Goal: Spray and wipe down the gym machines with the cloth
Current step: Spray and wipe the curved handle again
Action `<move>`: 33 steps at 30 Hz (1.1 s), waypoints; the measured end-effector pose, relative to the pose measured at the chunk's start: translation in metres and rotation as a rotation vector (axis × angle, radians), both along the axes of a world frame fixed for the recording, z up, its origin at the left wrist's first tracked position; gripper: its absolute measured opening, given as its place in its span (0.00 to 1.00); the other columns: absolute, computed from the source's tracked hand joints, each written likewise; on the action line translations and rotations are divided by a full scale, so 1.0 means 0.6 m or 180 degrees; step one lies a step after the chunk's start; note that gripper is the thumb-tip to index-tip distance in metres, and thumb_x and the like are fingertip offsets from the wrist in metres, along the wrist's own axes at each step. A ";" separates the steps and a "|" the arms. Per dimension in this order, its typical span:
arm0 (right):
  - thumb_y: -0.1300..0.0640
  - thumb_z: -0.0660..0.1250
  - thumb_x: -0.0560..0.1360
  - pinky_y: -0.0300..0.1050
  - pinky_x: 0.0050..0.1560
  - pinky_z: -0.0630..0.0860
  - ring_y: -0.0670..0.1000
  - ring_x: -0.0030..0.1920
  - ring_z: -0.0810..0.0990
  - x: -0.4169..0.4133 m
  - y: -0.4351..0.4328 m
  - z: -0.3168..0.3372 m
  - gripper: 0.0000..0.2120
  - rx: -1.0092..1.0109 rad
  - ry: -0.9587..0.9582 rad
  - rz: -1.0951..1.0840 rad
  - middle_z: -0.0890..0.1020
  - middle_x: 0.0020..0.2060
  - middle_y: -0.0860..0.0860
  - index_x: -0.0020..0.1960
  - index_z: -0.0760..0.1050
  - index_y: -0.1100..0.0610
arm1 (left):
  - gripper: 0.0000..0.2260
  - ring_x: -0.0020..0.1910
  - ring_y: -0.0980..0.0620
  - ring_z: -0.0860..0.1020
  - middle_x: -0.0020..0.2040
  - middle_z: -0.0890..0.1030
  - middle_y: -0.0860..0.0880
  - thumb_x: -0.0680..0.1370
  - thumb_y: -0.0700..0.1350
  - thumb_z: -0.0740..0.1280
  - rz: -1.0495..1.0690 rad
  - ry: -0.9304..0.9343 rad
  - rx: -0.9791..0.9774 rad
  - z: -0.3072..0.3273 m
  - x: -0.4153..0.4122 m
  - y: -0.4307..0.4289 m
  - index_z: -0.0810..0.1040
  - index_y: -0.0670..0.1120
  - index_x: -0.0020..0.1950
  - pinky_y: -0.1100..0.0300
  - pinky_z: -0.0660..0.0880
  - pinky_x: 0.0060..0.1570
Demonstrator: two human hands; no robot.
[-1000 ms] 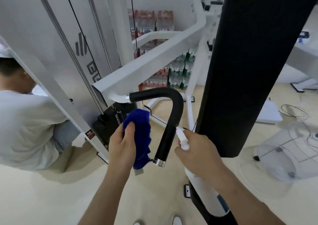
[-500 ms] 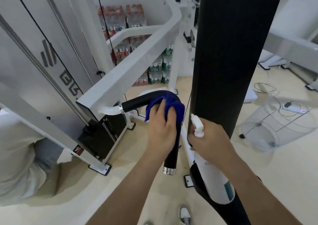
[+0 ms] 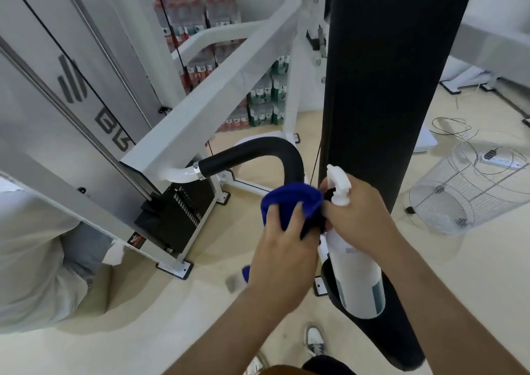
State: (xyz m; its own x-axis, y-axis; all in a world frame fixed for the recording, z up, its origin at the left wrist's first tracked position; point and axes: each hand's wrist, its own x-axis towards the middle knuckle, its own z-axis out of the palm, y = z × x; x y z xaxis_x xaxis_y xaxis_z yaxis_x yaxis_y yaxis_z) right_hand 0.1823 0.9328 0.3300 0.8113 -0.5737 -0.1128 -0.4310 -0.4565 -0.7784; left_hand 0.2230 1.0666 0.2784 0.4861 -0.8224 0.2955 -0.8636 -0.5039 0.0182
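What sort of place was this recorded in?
Most likely a gym or fitness studio: a white cable-machine frame with a black weight stack at its foot and a curved black handle on its arm. The packs of bottled drinks against the wall hint at a storage corner.

wall ahead: stacked packs of red-labelled bottles [image 3: 198,10], green-labelled packs [image 3: 266,99] lower right | my right: wire cage [image 3: 470,191] on its side, white power strip [image 3: 499,158] seen through its wires, loose cable [image 3: 451,129] beyond | my left: person in pale shirt [image 3: 31,260], low | below: my shoe [image 3: 315,340]
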 end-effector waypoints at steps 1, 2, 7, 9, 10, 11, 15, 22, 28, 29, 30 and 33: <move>0.61 0.68 0.75 0.35 0.34 0.72 0.48 0.34 0.80 -0.002 -0.002 0.002 0.09 0.0058 -0.0044 -0.0008 0.79 0.34 0.48 0.43 0.72 0.48 | 0.09 0.61 0.38 0.68 0.56 0.80 0.44 0.68 0.45 0.71 0.0011 -0.0126 0.0068 0.007 0.018 -0.019 0.84 0.49 0.47 0.42 0.73 0.60; 0.62 0.68 0.74 0.31 0.33 0.71 0.45 0.32 0.80 -0.006 -0.006 0.005 0.11 0.0127 -0.0076 -0.0036 0.79 0.33 0.47 0.42 0.71 0.47 | 0.09 0.62 0.35 0.67 0.60 0.78 0.42 0.70 0.46 0.69 0.0078 -0.0110 0.0093 0.014 0.038 -0.039 0.83 0.49 0.49 0.40 0.69 0.63; 0.63 0.66 0.75 0.29 0.31 0.70 0.42 0.30 0.81 -0.017 -0.026 0.004 0.11 0.0213 -0.0031 -0.0111 0.80 0.33 0.50 0.43 0.71 0.47 | 0.16 0.59 0.41 0.70 0.63 0.75 0.46 0.74 0.56 0.59 0.0457 -0.0074 0.0086 0.069 0.132 -0.103 0.78 0.53 0.58 0.45 0.63 0.60; 0.62 0.67 0.75 0.33 0.34 0.71 0.46 0.32 0.81 -0.018 -0.031 0.003 0.11 0.0227 -0.0005 -0.0102 0.80 0.34 0.51 0.43 0.70 0.47 | 0.21 0.60 0.44 0.70 0.63 0.75 0.49 0.75 0.60 0.56 0.0392 -0.0069 0.0269 0.097 0.153 -0.101 0.75 0.54 0.63 0.46 0.64 0.58; 0.62 0.67 0.75 0.34 0.34 0.71 0.47 0.33 0.80 -0.019 -0.033 0.004 0.12 0.0256 0.0005 -0.0100 0.80 0.34 0.51 0.43 0.70 0.46 | 0.24 0.62 0.44 0.68 0.64 0.74 0.50 0.75 0.62 0.54 0.0222 0.0053 0.0415 0.106 0.161 -0.092 0.72 0.54 0.66 0.46 0.64 0.59; 0.62 0.66 0.75 0.34 0.34 0.71 0.46 0.33 0.80 -0.020 -0.037 0.005 0.12 0.0296 0.0011 -0.0096 0.80 0.34 0.51 0.43 0.70 0.46 | 0.26 0.64 0.45 0.66 0.67 0.72 0.51 0.75 0.63 0.53 -0.0015 0.0258 0.0593 0.113 0.165 -0.080 0.69 0.55 0.69 0.46 0.64 0.61; 0.62 0.66 0.75 0.34 0.33 0.71 0.44 0.30 0.81 -0.013 -0.045 0.007 0.12 0.0401 -0.0002 -0.0053 0.80 0.32 0.49 0.44 0.70 0.45 | 0.24 0.64 0.46 0.64 0.71 0.67 0.53 0.77 0.59 0.63 -0.0851 0.0578 0.0906 0.116 0.160 -0.040 0.68 0.58 0.72 0.48 0.65 0.65; 0.65 0.65 0.73 0.30 0.31 0.73 0.42 0.28 0.81 0.001 -0.070 0.017 0.11 0.0588 0.0029 0.0159 0.80 0.27 0.48 0.47 0.73 0.49 | 0.13 0.57 0.46 0.74 0.47 0.80 0.53 0.76 0.58 0.60 -0.1839 -0.0447 0.0773 0.084 0.178 -0.070 0.83 0.54 0.45 0.43 0.60 0.69; 0.65 0.66 0.73 0.28 0.31 0.72 0.42 0.29 0.81 0.002 -0.086 0.019 0.10 0.0553 0.0238 0.0344 0.79 0.25 0.47 0.49 0.74 0.51 | 0.22 0.38 0.52 0.75 0.35 0.74 0.55 0.76 0.62 0.48 -0.1137 -0.0185 0.1156 0.114 0.217 -0.128 0.77 0.54 0.40 0.56 0.73 0.39; 0.64 0.66 0.73 0.29 0.32 0.72 0.42 0.29 0.81 0.002 -0.088 0.019 0.11 0.0566 0.0260 0.0345 0.78 0.25 0.46 0.49 0.74 0.50 | 0.22 0.37 0.51 0.75 0.34 0.74 0.54 0.76 0.63 0.48 -0.0799 -0.0020 0.1104 0.116 0.230 -0.136 0.75 0.53 0.38 0.57 0.72 0.36; 0.64 0.66 0.74 0.32 0.34 0.73 0.42 0.29 0.81 0.002 -0.088 0.018 0.11 0.0582 0.0262 0.0337 0.78 0.26 0.46 0.49 0.74 0.49 | 0.22 0.35 0.51 0.75 0.33 0.75 0.53 0.77 0.63 0.49 -0.0483 0.0192 0.1053 0.117 0.242 -0.140 0.74 0.52 0.38 0.57 0.72 0.35; 0.64 0.66 0.73 0.40 0.41 0.75 0.45 0.32 0.83 0.004 -0.087 0.015 0.12 0.0619 0.0263 0.0363 0.79 0.26 0.47 0.49 0.74 0.47 | 0.20 0.35 0.53 0.75 0.34 0.77 0.52 0.79 0.62 0.51 0.0080 0.0686 0.0537 0.105 0.255 -0.122 0.76 0.52 0.43 0.56 0.74 0.37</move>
State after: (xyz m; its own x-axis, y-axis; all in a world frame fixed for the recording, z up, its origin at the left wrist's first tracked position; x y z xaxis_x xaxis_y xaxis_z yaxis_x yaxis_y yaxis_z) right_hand 0.1845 0.8806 0.3392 0.8530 -0.4398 -0.2810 -0.4512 -0.3508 -0.8206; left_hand 0.3760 0.9931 0.3411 0.5438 -0.8381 0.0429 -0.8360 -0.5366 0.1144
